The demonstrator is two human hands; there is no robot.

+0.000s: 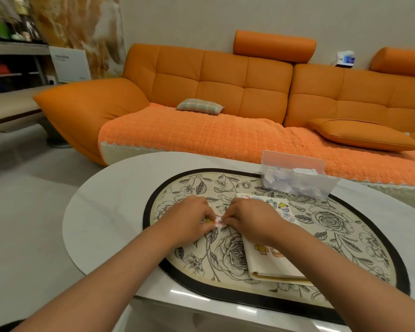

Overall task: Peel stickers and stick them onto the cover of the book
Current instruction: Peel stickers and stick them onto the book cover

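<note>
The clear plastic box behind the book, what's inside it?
The clear box holds a jumble of white and pale blue paper scraps, likely stickers or backings. Its cloudy walls blur them, so I can't tell designs or what lies underneath.

Single head view – looks forward, down over table (110, 207), close – sofa (225, 97) beyond.

Two hands, left hand (189, 218) and right hand (252, 218), meet over one small sticker piece (218, 222). Under the right hand lies one book (271, 259); beyond it stands one clear plastic box (297, 178). One floral mat (345, 226) lies beneath both hands.
</note>
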